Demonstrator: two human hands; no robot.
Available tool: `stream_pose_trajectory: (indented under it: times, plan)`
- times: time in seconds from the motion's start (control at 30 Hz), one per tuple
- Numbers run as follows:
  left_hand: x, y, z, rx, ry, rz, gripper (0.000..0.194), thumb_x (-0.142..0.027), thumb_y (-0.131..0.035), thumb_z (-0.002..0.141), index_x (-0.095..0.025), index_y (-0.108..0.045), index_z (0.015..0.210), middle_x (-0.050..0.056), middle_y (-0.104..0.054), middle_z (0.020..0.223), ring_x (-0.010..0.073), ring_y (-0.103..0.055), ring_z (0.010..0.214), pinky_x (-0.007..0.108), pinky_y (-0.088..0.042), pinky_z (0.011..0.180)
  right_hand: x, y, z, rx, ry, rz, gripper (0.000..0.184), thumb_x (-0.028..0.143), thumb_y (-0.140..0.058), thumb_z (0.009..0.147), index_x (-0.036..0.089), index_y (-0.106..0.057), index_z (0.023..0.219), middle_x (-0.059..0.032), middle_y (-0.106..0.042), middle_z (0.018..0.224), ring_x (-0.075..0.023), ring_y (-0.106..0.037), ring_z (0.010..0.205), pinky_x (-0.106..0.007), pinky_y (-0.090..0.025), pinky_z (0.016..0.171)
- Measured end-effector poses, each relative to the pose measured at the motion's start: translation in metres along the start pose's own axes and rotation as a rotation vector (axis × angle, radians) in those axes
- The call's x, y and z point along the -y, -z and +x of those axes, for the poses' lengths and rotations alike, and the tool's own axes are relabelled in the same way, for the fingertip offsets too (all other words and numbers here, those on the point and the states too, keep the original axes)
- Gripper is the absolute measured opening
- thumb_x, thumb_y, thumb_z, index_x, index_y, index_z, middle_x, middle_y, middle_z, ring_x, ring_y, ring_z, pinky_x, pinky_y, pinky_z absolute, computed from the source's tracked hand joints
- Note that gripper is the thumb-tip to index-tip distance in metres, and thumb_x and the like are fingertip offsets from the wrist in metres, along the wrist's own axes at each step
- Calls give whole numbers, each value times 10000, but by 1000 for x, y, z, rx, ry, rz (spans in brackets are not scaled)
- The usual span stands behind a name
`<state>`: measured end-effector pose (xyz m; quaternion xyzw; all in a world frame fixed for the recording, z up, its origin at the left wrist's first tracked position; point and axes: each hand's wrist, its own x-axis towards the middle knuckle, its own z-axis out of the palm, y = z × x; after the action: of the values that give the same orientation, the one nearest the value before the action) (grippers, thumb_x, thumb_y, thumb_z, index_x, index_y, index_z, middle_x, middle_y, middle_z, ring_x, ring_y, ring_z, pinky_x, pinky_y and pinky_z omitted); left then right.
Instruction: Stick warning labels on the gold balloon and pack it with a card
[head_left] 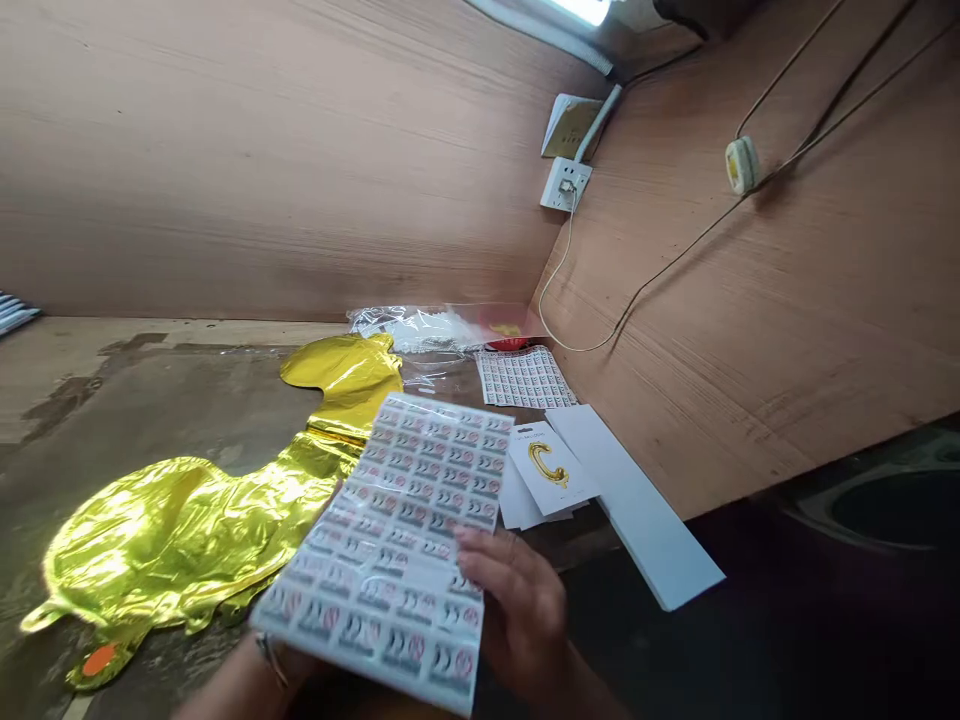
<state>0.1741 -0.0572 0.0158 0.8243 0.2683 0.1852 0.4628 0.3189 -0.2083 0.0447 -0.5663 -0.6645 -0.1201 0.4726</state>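
- Writing: the large white sheet of small printed labels carries rows of identical tiles, each with black curved marks and a red circle, but the fine print is too small to read. The white card shows a gold foil letter "C"; the line of print above it is unreadable.
- Right hand: its grip is closed on the lower right edge of the label sheet, with the fingers lying across the printed face.
- Left hand: mostly hidden behind the sheet, so its grip cannot be told (only the left forearm with a thin bracelet shows at the bottom of the frame).
- Label sheet: held up at lower centre, above the stained grey desk, overlapping part of the crumpled gold foil balloon, which has an orange tab at lower left.
- Nearby: a smaller label sheet lies at centre, just below a clear plastic bag. A long white card strip lies right of the gold "C" card.
- Edges: a plywood wall and a plywood panel meet at upper centre, with a white wall socket and its white cable there. Dark open room lies at lower right.
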Motion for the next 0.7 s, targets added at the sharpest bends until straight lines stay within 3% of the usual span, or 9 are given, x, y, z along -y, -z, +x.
stream_pose_trajectory:
  times: [0.1, 0.2, 0.27, 0.37, 0.47, 0.6, 0.7]
  plan:
    - [5, 31, -5, 44, 57, -452, 563, -503, -377, 932, -59, -723, 917, 157, -743, 856, 253, -688, 927, 337, -558, 740, 4, -14, -18, 69, -8, 135, 383, 99, -569, 829, 221, -548, 1191, -110, -702, 1111, -211, -665, 1047, -385, -561, 894]
    - [7, 42, -18, 38, 250, -911, 397, -485, -627, 823, -120, -705, 959, 115, -745, 904, 257, -704, 849, 349, -548, 783, 1, -19, -26, 102, -32, 187, 392, 60, -583, 805, 228, -589, 1159, -102, -699, 1130, -212, -667, 1045, -380, -565, 888]
    - [9, 42, -24, -30, 350, -930, 347, -372, -772, 708, -126, -691, 939, 92, -742, 903, 226, -697, 780, 321, -546, 759, -5, -24, -29, 126, -49, 196, 424, 26, -592, 785, 234, -615, 1154, -96, -691, 1156, -212, -663, 1054, -379, -559, 901]
    - [16, 40, -31, -160, 331, -921, 349, -345, -774, 703, -125, -664, 950, 74, -730, 905, 186, -680, 766, 291, -539, 730, -11, -36, -33, 179, -145, 195, 445, 46, -586, 799, 268, -641, 1181, -74, -650, 1239, -214, -631, 1116, -391, -531, 953]
    - [21, 41, -39, -178, 237, -858, 356, -308, -757, 710, -125, -640, 992, 64, -719, 912, 177, -674, 810, 283, -538, 742, -14, -45, -33, 114, -473, 205, 378, 182, -574, 846, 290, -641, 1202, -58, -598, 1317, -231, -573, 1200, -450, -458, 1035]
    - [24, 43, -50, -135, 145, -787, 288, -217, -699, 730, -135, -626, 996, 45, -714, 920, 163, -663, 840, 277, -537, 776, -18, -49, -16, -79, -1060, 650, 437, 448, -625, 818, 243, -624, 1204, -94, -680, 1171, -252, -662, 1037, -467, -541, 895]
    - [24, 43, -57, -100, 113, -755, 293, -155, -639, 735, -132, -633, 1027, 45, -710, 963, 172, -660, 878, 288, -532, 812, -19, -49, 7, -85, -1209, 929, 564, 539, -730, 694, 202, -648, 1139, -101, -730, 992, -256, -695, 907, -424, -579, 775]
